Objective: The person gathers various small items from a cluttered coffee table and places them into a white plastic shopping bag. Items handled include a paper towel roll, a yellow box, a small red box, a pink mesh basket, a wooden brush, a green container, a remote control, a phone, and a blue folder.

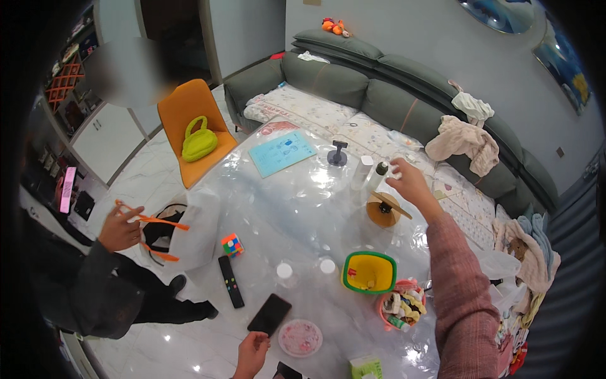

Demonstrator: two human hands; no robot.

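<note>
My right hand reaches over the far right of the table, fingers apart with nothing in them. Close to its fingertips stands a clear pump bottle with a dark top, and a white-capped clear bottle is just left of it. Below my right hand, a round brown object with a flat bar across it stands on the table. My left hand is low at the near edge, its fingers curled beside the lower edge of a black smartphone; whether it touches the phone is unclear. A round pink-patterned lidded container sits to its right.
A person's hand at left holds orange handles of a white bag. Plastic film covers the table, with a puzzle cube, remote, white-capped bottles, yellow basket, pink basket and blue booklet.
</note>
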